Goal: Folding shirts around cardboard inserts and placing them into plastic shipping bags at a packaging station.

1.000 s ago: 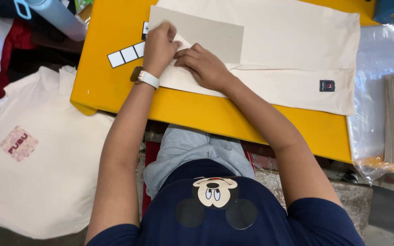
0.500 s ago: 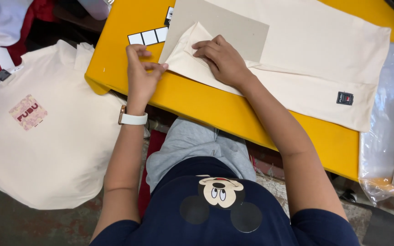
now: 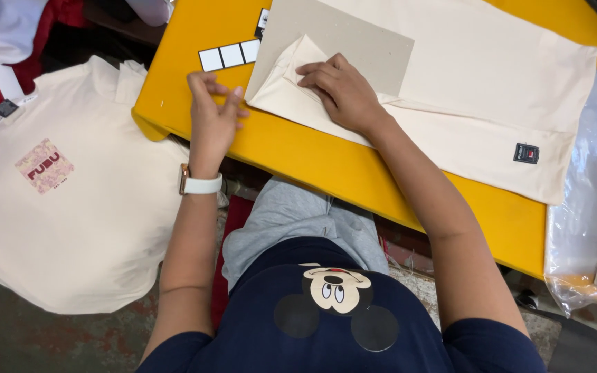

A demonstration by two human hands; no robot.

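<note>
r hand (image 3: 340,93) flat on folded cream shirt (image 3: 492,90), l hand (image 3: 212,114) loosely curled, empty

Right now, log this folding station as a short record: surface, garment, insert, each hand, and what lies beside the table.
surface: yellow table
garment: cream T-shirt spread flat, small dark label near its hem
insert: grey cardboard sheet lying on the shirt
folded part: sleeve turned in over the cardboard
right hand: pressing down on the folded sleeve
left hand: raised above the table edge, holding nothing, wrist wearing a white watch
on table: strip of white stickers
beside: stack of cream T-shirts with a square print, to the left
</note>
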